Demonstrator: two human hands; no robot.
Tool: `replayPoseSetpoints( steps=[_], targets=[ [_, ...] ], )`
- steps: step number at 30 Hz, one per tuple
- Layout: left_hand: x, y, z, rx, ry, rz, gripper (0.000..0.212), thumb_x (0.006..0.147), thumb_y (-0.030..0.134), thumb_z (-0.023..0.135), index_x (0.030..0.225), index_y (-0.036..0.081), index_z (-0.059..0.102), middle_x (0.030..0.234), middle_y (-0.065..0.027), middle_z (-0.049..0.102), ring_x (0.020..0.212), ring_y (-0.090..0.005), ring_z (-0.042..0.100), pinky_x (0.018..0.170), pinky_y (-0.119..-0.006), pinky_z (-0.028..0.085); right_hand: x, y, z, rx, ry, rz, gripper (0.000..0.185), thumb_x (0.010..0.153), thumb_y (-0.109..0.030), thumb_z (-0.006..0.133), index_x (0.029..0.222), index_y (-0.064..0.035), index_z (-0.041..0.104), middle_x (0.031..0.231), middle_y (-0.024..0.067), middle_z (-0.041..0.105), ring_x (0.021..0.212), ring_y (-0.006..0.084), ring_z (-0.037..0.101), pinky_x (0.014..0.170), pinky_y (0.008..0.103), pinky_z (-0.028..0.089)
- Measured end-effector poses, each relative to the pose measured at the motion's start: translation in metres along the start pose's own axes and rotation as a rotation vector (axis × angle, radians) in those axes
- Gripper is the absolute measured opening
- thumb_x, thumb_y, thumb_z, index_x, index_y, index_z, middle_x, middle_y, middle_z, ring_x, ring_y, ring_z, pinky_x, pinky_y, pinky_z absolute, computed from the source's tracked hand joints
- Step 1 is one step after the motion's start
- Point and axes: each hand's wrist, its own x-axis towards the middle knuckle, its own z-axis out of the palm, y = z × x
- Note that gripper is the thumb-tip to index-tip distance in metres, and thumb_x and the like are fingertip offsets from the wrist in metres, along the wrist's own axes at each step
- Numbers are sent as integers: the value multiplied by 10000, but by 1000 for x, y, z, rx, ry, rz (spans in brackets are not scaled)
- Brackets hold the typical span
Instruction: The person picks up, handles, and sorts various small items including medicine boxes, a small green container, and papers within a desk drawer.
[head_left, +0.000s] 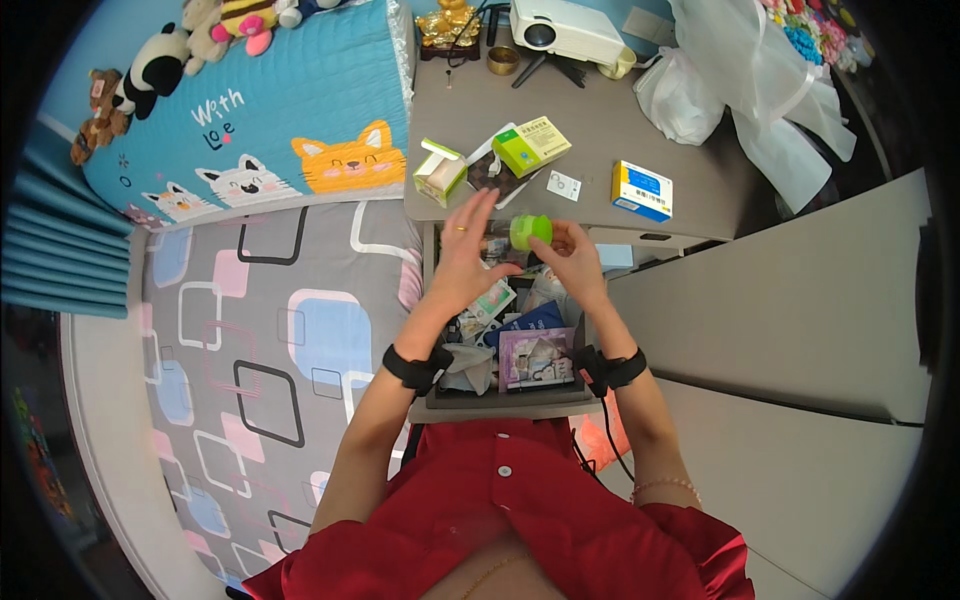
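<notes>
A clear plastic jar with a bright green lid (531, 232) is tilted above the open drawer (450, 401). The thumb and fingers of my right hand (576, 264) grip it at the lid end. My left hand (465, 259), wearing a ring, is beside the jar's clear body, its fingers stretched out and the thumb spread away; I see nothing held in it. Below both hands the drawer holds a purple-edged pouch (536, 358), a dark blue packet (534, 321), a light grey cloth-like item (471, 367) and small packets. The hands hide part of the drawer.
On the desk (465, 105) are an opened green-and-white box (440, 176), a yellow-green box (532, 145) on a checkered item, a white card (564, 185), a blue-yellow box (643, 191) and a projector (566, 31). A bed (330, 337) flanks the left, a pale cabinet (780, 300) the right.
</notes>
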Motion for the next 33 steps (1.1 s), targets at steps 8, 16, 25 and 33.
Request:
replayPoseSetpoints(
  steps=[8, 16, 25, 33],
  targets=[
    [-9, -18, 18, -68, -140, -38, 711, 655, 138, 793, 1266, 28, 444, 1282, -161, 473, 1176, -344, 459, 971, -394, 407, -7, -11, 1, -313, -52, -28, 337, 818, -194, 713, 1036, 28, 584, 858, 54, 655, 731, 72, 573, 658, 209, 473],
    [-1, -35, 27, -63, 83, -65, 684, 681, 161, 791, 1266, 54, 453, 1192, -138, 503, 1095, -304, 485, 913, -379, 443, 4, 0, -33, 20, -13, 107, 361, 847, -227, 681, 1087, 29, 595, 867, 47, 652, 731, 80, 566, 670, 226, 462],
    [33, -50, 91, 4, 110, -69, 688, 700, 245, 785, 1264, 45, 444, 1265, -153, 422, 1104, -308, 457, 862, -388, 459, -3, 17, -71, 421, 104, 269, 352, 889, -259, 631, 1097, 22, 593, 846, 17, 605, 716, 71, 544, 667, 212, 444],
    [48, -50, 111, 306, 42, -202, 673, 682, 262, 791, 1226, 9, 484, 1223, -159, 402, 1092, -340, 423, 832, -408, 464, -7, 20, -85, 673, 104, 262, 279, 915, -217, 586, 1057, 23, 578, 881, 62, 613, 738, 109, 574, 677, 236, 463]
  ],
)
